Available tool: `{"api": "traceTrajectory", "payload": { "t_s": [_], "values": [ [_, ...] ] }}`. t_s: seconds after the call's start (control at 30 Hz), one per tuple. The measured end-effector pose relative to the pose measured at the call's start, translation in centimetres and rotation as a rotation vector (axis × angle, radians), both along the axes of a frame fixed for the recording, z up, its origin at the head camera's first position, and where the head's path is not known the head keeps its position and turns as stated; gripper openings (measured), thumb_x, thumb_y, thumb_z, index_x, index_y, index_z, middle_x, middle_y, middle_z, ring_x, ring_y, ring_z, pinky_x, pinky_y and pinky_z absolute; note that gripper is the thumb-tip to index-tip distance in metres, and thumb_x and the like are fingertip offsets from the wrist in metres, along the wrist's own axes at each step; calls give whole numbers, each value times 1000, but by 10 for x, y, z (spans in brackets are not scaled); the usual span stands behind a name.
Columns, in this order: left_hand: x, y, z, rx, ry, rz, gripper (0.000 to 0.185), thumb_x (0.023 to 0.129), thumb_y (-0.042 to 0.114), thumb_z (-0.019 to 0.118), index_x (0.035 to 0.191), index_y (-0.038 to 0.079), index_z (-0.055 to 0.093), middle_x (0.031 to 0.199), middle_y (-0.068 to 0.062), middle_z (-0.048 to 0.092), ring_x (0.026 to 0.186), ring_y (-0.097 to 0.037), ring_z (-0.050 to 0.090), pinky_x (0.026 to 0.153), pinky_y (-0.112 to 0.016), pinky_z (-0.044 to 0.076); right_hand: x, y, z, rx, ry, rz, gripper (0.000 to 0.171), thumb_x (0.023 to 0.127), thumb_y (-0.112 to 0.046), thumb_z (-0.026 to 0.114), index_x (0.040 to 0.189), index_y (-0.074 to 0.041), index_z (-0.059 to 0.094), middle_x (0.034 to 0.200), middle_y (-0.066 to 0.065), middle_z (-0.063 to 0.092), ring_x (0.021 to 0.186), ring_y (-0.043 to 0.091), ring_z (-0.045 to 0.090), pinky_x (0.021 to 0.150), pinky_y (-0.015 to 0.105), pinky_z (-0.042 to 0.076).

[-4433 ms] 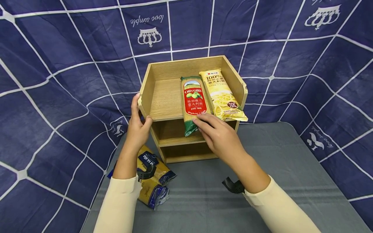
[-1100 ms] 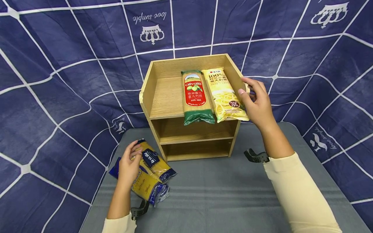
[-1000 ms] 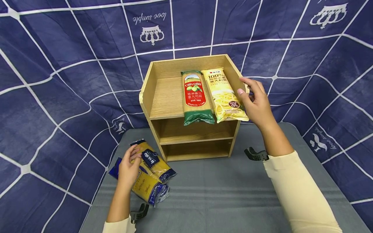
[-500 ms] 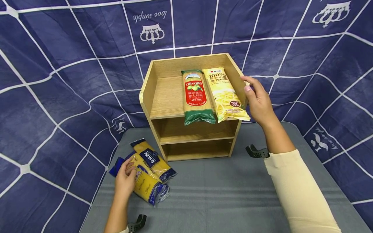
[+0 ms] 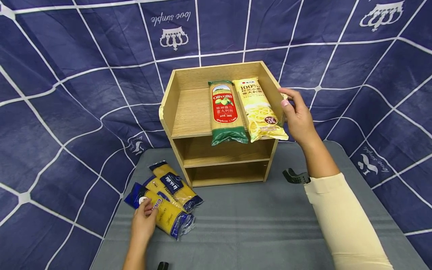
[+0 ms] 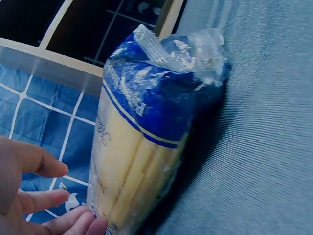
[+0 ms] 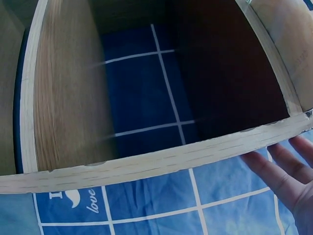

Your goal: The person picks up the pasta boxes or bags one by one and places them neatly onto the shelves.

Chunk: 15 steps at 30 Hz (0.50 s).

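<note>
My left hand point(image 5: 143, 222) is at the yellow-and-blue pasta bag point(image 5: 168, 216) nearest me on the table. In the left wrist view its fingers are loosely bent; the lower ones touch the side of the bag point(image 6: 137, 166), while thumb and forefinger stand apart from it. With my right hand point(image 5: 298, 122) I hold the front edge of the wooden shelf's point(image 5: 190, 108) right side panel, thumb inside, fingers outside. On the top tier lie a green-ended spaghetti pack point(image 5: 226, 112) and a yellow pasta pack point(image 5: 258, 108), both jutting past the front edge.
Beside the near bag lie another yellow pasta bag point(image 5: 158, 185), partly covered, and a navy-labelled bag point(image 5: 175, 183) close to the shelf's left foot. Two lower tiers point(image 5: 226, 157) open toward me. Blue checked cloth point(image 5: 219, 30) hangs behind and at both sides of the grey table point(image 5: 253, 225).
My right hand has gone from the green-ended pack to the shelf's right side. My left hand has left the shelf's left side and come down over the bags, lately sliding toward me.
</note>
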<state>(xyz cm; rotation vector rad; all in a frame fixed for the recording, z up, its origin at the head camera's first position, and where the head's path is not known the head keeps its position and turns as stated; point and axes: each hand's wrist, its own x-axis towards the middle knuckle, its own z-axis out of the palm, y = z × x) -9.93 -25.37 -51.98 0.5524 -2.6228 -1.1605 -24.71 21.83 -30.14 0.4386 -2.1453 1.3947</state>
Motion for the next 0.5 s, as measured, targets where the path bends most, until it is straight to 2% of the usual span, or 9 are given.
{"api": "traceTrajectory", "payload": {
  "t_s": [0.1,0.23,0.3,0.43,0.5],
  "values": [
    [4,1,-4,-9,-5,46,40,93,13,62,128,-6,56,116,-29,60,104,-39,59,87,-43,45,-10,6,-8,-11,-5,-1,41,106,-24,44,146,-15,51,89,-8,45,73,7,43,66,24,36],
    [7,0,-10,-35,-38,75,38,92,21,67,116,-6,55,105,-27,57,97,-39,57,78,-41,43,-12,6,-10,-21,-9,7,41,106,-24,43,146,-15,50,98,-10,47,84,9,46,72,25,37],
    [8,0,-12,-45,-75,71,44,92,28,69,115,-6,53,103,-28,55,94,-38,56,72,-38,42,-12,6,-11,-22,-10,8,41,106,-24,43,146,-15,50,97,-10,47,81,9,46,70,24,37],
    [8,-1,-17,40,-160,51,71,92,41,70,131,-8,39,108,-29,46,73,-30,59,58,-35,53,-12,6,-11,-21,-4,0,41,106,-25,44,146,-16,51,90,-7,44,68,10,41,64,24,36],
    [8,-1,-19,95,-191,51,85,90,47,71,140,-8,30,112,-30,43,61,-26,59,50,-34,54,-11,6,-11,-20,-2,-8,41,106,-25,44,146,-17,51,90,-8,44,67,10,41,63,24,36]
  ]
}}
